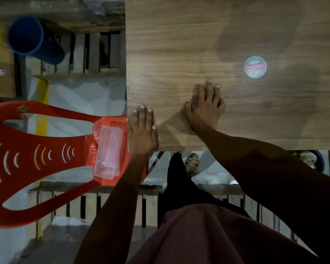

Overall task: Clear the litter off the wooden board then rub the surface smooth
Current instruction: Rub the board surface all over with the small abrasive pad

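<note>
Head view: wooden board (217, 44) fills the frame from 12 to 3 o'clock. Left hand (142, 132) rests flat at its near left corner, fingers straight. Right hand (205, 105) lies just beside it on the board; whether it grips anything is unclear. A round sticker (255, 67) sits at the right hand's 1 o'clock.
</note>
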Demonstrator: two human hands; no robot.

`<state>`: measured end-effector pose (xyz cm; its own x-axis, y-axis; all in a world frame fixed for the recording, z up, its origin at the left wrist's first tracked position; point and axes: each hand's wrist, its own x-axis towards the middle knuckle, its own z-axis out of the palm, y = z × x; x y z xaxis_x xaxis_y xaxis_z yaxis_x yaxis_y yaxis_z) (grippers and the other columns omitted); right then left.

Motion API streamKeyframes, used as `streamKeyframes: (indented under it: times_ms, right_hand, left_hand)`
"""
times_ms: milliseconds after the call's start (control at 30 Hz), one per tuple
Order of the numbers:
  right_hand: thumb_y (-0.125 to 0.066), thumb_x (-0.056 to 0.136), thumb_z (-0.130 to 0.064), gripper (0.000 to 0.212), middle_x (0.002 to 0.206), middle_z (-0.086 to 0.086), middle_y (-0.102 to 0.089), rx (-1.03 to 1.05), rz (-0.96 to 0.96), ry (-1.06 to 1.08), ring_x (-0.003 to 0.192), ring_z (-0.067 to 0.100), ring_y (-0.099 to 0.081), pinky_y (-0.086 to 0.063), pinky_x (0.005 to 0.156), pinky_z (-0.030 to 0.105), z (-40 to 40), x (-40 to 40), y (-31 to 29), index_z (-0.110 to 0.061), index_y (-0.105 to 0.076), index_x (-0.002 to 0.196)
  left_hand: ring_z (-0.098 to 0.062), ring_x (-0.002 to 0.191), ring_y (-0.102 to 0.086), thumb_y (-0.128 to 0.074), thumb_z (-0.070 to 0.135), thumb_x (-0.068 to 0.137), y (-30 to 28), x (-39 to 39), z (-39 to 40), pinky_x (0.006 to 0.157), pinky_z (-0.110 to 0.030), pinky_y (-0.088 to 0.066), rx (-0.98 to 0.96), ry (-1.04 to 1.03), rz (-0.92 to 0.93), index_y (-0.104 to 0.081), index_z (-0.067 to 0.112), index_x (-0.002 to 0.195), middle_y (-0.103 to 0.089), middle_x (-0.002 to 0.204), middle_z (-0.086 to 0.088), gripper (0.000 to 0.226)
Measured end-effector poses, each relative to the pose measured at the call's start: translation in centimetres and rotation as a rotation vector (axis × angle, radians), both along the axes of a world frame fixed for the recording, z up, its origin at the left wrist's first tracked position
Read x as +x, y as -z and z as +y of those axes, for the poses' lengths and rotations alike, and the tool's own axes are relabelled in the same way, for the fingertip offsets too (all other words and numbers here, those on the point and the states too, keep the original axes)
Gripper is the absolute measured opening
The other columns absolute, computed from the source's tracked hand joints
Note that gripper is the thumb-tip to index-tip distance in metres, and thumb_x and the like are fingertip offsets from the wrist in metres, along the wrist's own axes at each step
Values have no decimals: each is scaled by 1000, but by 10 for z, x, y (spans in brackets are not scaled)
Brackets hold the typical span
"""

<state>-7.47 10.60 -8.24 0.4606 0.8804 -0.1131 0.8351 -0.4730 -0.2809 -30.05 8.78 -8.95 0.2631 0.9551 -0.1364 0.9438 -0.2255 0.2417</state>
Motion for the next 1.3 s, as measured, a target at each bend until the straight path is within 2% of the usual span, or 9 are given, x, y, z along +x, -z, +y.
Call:
streamKeyframes:
  times_ms: [167,400,467,567,700,833,900,967,1300]
  right_hand:
    - [-45,95,-53,65,169,6,-25,-3,-11,5,156,34,-19,-22,120,54,0,0,1,-23,-41,152]
    - [-45,95,-54,65,168,7,-28,9,-17,5,155,35,-20,-22,120,54,0,0,2,-22,-42,151]
    - [-45,95,-53,65,167,8,-28,7,-13,5,155,36,-21,-23,119,55,0,1,2,-22,-42,152]
    - [-46,95,-53,65,167,9,-29,11,-15,1,155,37,-22,-25,118,55,0,0,1,-22,-41,152]
    - [-47,95,-53,65,167,8,-28,6,-14,1,155,36,-21,-23,119,55,1,0,-1,-23,-41,152]
    - [-46,95,-53,65,167,9,-29,7,-17,2,155,36,-21,-22,120,53,0,1,-2,-23,-42,152]
    - [-45,95,-54,65,167,11,-30,9,-34,0,154,36,-23,-23,120,54,0,0,-1,-22,-42,152]
    - [-44,96,-54,65,167,11,-28,2,-39,-5,155,36,-23,-23,120,53,1,1,-1,-21,-42,152]
    - [-47,94,-53,68,168,9,-28,-39,-34,5,156,34,-19,-21,121,54,4,-1,-3,-21,-41,153]
  left_hand:
    - [-24,159,1,-34,32,106,3,8,-46,126,-56,-10,-41,179,-24,-15,21,164,-4,172,-1,62]
    - [-32,158,-3,-24,35,107,-2,-14,-17,125,-54,-2,-21,-219,-6,-16,18,164,-7,171,-7,60]
    - [-32,158,0,-26,34,106,-1,-11,-25,126,-56,0,-9,-111,18,-14,17,164,-1,171,-7,61]
    - [-32,158,-1,-38,31,104,6,1,-51,124,-61,-10,-16,152,70,-10,16,164,3,171,-8,67]
    - [-29,158,-1,-38,30,104,6,8,-56,125,-58,-10,-31,185,20,-14,17,164,-4,172,-6,66]
    - [-24,158,4,-26,33,107,0,5,-26,126,-49,4,-13,-44,-20,-14,21,164,0,172,-1,60]
    - [-27,158,3,-24,35,107,-1,2,-7,126,-50,3,-12,-227,-32,-13,20,164,-3,172,-3,60]
    - [-30,158,2,-23,35,106,0,0,2,126,-53,1,-11,-273,-12,-11,20,164,-4,172,-5,61]
    - [-21,159,6,-37,30,106,-3,37,31,126,-55,0,-34,115,-77,-15,21,164,-3,172,0,62]
